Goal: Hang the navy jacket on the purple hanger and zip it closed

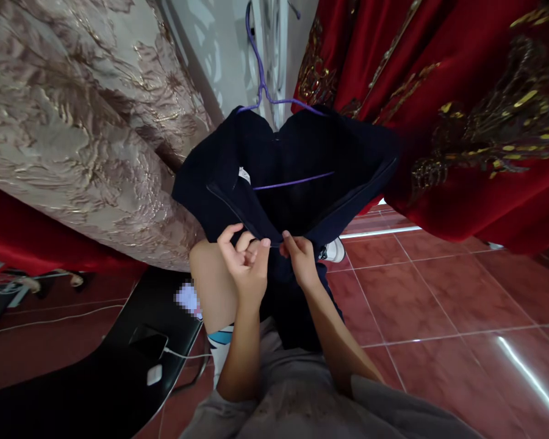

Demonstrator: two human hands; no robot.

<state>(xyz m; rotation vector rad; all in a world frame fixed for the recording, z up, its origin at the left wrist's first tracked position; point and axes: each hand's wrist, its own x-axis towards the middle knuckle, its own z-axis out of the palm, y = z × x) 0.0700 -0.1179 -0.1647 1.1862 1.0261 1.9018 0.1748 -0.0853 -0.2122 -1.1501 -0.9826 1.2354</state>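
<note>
A dark navy garment (265, 140) hangs from a purple hanger (261, 73), its upper opening spread wide in front of me. A small white label (244, 175) shows inside the left part of the opening. At the garment's near edge, my left hand (247, 259) presses its thumb against a finger, the other fingers curled and raised. Close beside it, my right hand (301, 259) pinches the same edge between thumb and fingers. A thin pale line runs between the two thumbs; whether it is thread or the fabric's edge, I cannot tell.
Left hangs a pale pink textured fabric (96, 122); right, a red embellished fabric (439, 91). A black bench (96, 360) at lower left holds a phone (149, 342) on a white cable and a small white case (154, 375). Red tiles (434, 292) cover the floor.
</note>
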